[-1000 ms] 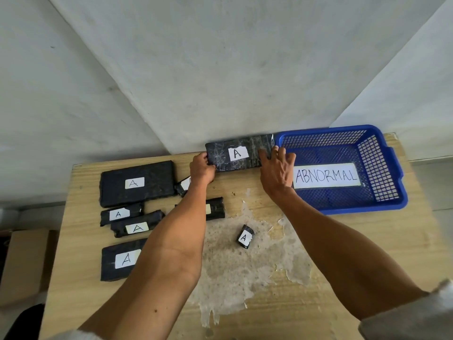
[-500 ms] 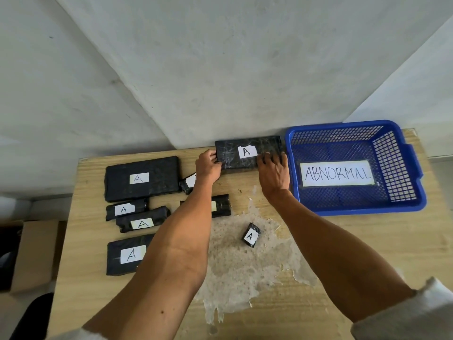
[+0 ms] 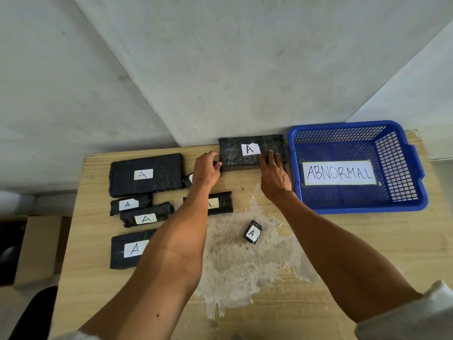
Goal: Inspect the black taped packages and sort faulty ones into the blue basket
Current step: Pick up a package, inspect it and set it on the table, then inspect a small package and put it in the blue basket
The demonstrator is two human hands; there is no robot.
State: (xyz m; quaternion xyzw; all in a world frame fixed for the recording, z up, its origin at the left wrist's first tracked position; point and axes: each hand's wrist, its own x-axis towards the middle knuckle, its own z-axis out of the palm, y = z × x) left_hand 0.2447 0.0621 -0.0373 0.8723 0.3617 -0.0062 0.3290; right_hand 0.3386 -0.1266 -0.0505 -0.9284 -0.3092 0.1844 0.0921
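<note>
A black taped package (image 3: 235,153) with a white "A" label lies at the back of the wooden table (image 3: 367,241), just left of the blue basket (image 3: 420,168). My left hand (image 3: 207,169) grips its left end with curled fingers. My right hand (image 3: 274,175) holds its front right part, fingertips on the top face. The basket holds only a paper sign reading "ABNORMAL" (image 3: 339,173).
Several more black "A" packages lie on the left half: a big one (image 3: 147,174), two narrow ones (image 3: 130,204) (image 3: 147,217), a flat one (image 3: 127,249), and one (image 3: 223,203) partly under my left forearm. A tiny package (image 3: 253,233) sits on a worn patch. Walls rise right behind the table.
The held package has come down from a raised tilt to the table's back edge. My right hand slid from its right end to its front edge.
</note>
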